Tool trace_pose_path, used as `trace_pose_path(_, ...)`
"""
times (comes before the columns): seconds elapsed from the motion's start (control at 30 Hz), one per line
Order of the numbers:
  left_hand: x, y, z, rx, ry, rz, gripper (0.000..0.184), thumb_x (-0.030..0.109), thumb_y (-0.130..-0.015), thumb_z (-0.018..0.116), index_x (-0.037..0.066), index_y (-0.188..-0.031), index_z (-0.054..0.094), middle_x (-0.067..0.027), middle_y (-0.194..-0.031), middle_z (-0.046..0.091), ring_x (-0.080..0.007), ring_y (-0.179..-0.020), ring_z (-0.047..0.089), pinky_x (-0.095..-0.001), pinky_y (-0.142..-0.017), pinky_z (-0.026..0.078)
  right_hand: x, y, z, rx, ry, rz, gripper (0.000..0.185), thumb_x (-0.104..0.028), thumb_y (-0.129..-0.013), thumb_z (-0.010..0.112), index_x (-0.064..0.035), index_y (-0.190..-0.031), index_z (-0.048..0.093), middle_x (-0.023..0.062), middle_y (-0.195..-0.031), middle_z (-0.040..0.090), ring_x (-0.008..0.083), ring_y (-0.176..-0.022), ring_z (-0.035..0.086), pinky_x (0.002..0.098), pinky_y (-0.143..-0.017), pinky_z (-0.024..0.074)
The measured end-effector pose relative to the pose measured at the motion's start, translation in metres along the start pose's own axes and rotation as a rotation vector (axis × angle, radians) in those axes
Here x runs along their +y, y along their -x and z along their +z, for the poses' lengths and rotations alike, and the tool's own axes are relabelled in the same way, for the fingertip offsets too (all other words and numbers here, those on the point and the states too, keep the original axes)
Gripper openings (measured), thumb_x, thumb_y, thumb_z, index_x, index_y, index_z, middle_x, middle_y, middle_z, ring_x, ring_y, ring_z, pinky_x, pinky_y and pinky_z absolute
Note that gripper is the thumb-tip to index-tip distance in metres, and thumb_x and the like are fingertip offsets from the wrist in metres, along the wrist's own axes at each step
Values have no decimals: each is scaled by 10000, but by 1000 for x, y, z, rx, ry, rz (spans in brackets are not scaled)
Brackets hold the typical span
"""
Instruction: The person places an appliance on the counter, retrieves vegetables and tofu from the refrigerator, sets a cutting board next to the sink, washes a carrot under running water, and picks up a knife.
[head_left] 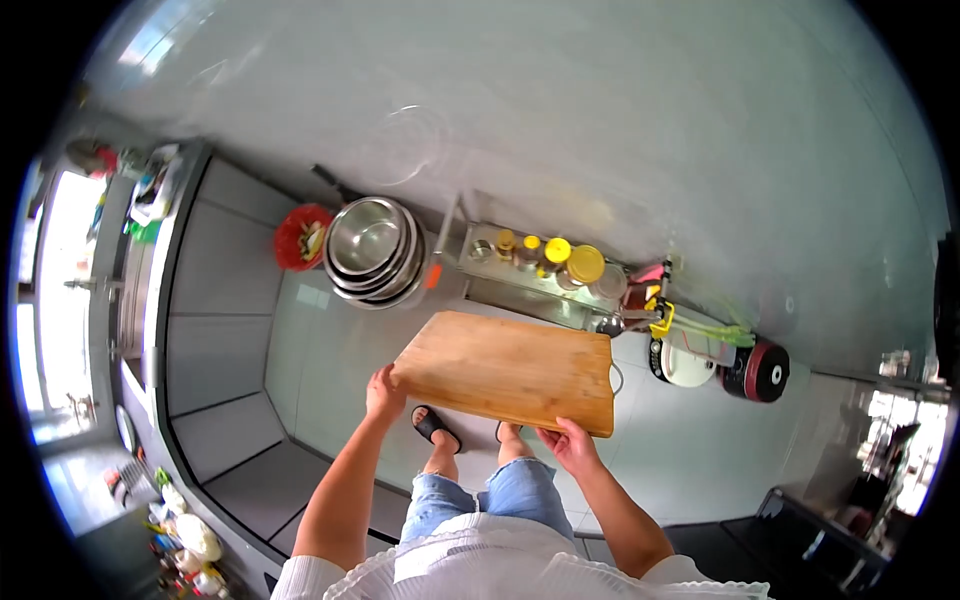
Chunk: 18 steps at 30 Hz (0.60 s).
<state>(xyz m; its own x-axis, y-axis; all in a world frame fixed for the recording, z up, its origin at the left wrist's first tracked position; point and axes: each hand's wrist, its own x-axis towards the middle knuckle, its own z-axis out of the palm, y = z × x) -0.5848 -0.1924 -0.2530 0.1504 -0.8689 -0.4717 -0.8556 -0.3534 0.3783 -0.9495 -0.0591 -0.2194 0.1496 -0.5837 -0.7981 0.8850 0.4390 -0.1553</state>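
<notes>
A wooden cutting board (510, 365) is held out in front of my body, roughly flat and slightly tilted, above the floor. My left hand (384, 394) grips its left edge near the front corner. Along the front edge, toward the right corner, my right hand (572, 446) holds it with the thumb on top. The fingers beneath the board are partly hidden. A metal ring handle (617, 378) sticks out at the board's right end.
Stacked steel bowls (366, 238) stand by the wall beside a red basket (303, 237). A low rack (530, 283) bears several yellow-lidded jars. Right of it are green stalks (715, 330) and a dark red rice cooker (757, 370). Grey cabinets (222, 310) line the left.
</notes>
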Motion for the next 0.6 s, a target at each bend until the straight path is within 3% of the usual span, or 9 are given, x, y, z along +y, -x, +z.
trace_pose_path(0.13,-56,4,-60,153,105,-178,564,395,-854,611,68,-1300,502,-170,-1316,521,-327,-1202,507,-393,-1018,410,17,29,56,-111,162,14,257,-100,-909,530,26,-1133,543,147,-1075,638,251,-1005,627,392,-948,501)
trace_pose_path(0.17,-72,4,-72,169,156,-246,559,426,-872,589,47,-1277,525,-178,-1241,583,-331,-1141,559,-395,-977,440,23,33,68,-146,212,12,256,-102,-909,529,23,-1131,546,147,-1074,640,252,-1006,627,393,-945,501)
trace_pose_path(0.27,-149,0,-96,130,399,-273,552,459,-890,559,14,-1215,568,-196,-1151,631,-334,-1088,596,-388,-940,460,37,42,117,-243,368,-2,252,-98,-895,537,12,-1121,561,146,-1077,645,265,-1016,627,417,-939,499)
trace_pose_path(0.3,-131,27,-131,140,424,-276,558,498,-903,530,-8,-1119,627,-203,-1076,657,-323,-1049,614,-379,-902,467,41,48,137,-270,400,3,250,-93,-890,540,10,-1117,566,144,-1079,646,268,-1017,627,423,-938,499)
trace_pose_path(0.33,-145,34,-148,23,438,-323,622,558,-915,475,-19,-1070,650,-192,-1035,667,-292,-979,629,-376,-861,473,48,54,159,-300,432,11,249,-89,-885,544,7,-1113,570,142,-1081,646,271,-1017,628,430,-937,499)
trace_pose_path(0.4,-169,52,-170,-54,755,-512,694,609,-920,417,-27,-1063,655,-167,-992,673,-260,-926,624,-376,-833,473,57,57,195,-392,540,25,264,-60,-860,547,-7,-1117,578,126,-1102,645,276,-1029,627,448,-927,501)
trace_pose_path(0.47,-212,60,-176,11,854,-474,752,640,-915,386,-46,-1090,640,-168,-991,668,-242,-934,616,-369,-846,469,75,57,237,-433,658,-13,294,-78,-858,551,-16,-1146,565,120,-1105,645,269,-1013,635,450,-923,504)
trace_pose_path(0.5,-222,70,-180,221,894,-428,746,631,-916,398,-57,-1065,645,-160,-952,675,-245,-904,624,-364,-825,468,89,55,263,-470,691,-31,312,-92,-858,557,-30,-1164,557,107,-1122,638,259,-1029,625,450,-921,500)
trace_pose_path(0.6,-226,118,-248,426,943,-447,665,552,-961,382,-55,-962,654,-133,-837,673,-212,-792,619,-361,-750,465,137,47,324,-520,714,-59,363,-138,-858,579,-75,-1214,534,64,-1175,610,227,-1081,585,450,-918,486)
